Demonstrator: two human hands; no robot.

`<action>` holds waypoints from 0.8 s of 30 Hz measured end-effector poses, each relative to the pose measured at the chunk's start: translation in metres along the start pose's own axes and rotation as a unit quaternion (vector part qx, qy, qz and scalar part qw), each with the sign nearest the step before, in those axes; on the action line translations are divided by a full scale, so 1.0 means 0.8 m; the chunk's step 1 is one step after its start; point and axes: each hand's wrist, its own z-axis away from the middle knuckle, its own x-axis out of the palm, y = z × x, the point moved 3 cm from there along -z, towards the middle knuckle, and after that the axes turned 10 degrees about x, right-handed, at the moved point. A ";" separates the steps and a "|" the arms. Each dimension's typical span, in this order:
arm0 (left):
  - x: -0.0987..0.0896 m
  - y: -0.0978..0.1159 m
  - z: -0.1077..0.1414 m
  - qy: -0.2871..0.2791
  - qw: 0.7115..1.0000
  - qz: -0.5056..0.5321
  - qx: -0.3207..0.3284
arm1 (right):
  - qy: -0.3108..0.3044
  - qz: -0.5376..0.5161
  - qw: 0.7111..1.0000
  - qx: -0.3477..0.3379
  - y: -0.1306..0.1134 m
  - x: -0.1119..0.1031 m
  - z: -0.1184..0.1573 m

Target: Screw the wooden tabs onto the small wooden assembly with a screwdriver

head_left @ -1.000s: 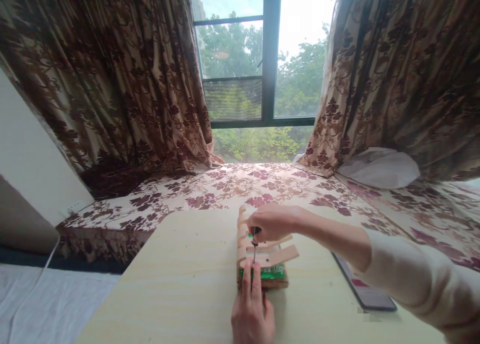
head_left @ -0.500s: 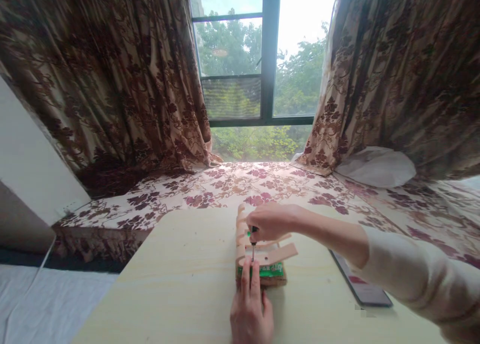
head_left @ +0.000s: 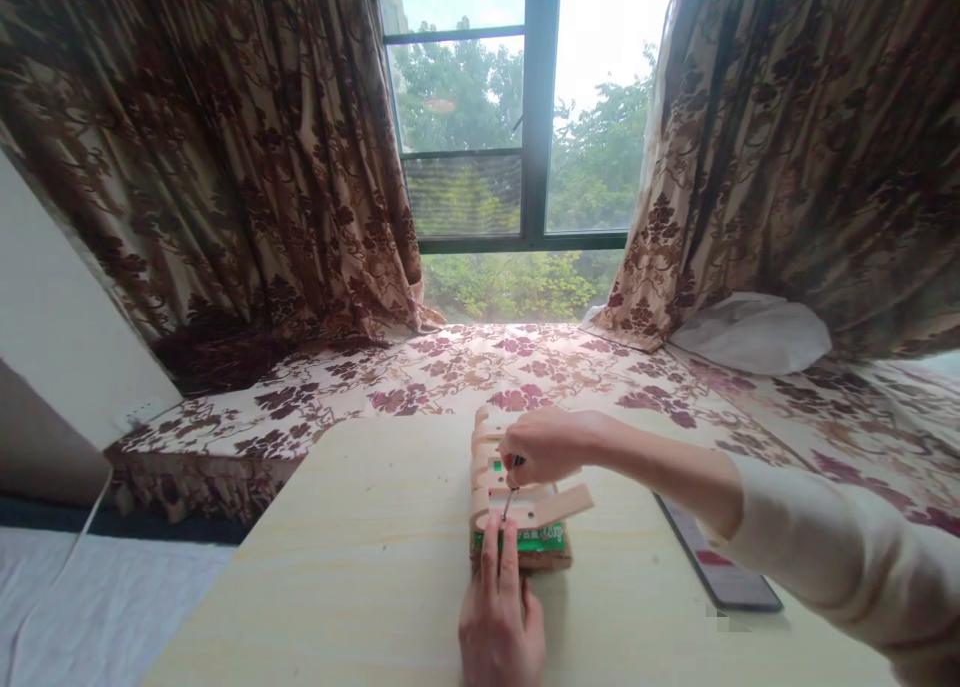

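Note:
A small wooden kit model [head_left: 519, 503] of pale plywood slats sits on a brown base with a green label, in the middle of the light wooden table [head_left: 360, 567]. My right hand [head_left: 551, 445] grips a small screwdriver [head_left: 510, 491], tip down on a slat. My left hand [head_left: 501, 622] lies flat at the near side, two fingers pressing on the model's front edge.
A dark phone [head_left: 716, 555] lies on the table to the right of the model. Behind the table is a floral-covered window seat [head_left: 420, 367] with a white plastic bag [head_left: 750, 333], heavy patterned curtains and a window. White bedding [head_left: 90, 607] lies at the lower left.
The screwdriver has tilted, its tip shifting slightly left on the slat, and my right hand has lowered a little. The left hand stays pressed on the model.

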 end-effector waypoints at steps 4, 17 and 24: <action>-0.002 0.000 -0.001 -0.005 1.000 -0.001 -0.004 | 0.017 0.000 0.999 -0.030 0.002 -0.002 0.002; -0.002 -0.001 0.000 -0.009 1.000 0.004 -0.005 | 0.029 0.013 0.999 -0.024 -0.001 0.001 0.000; 0.000 -0.001 0.001 -0.008 1.000 0.000 -0.002 | 0.052 0.033 0.998 -0.031 -0.001 0.007 -0.005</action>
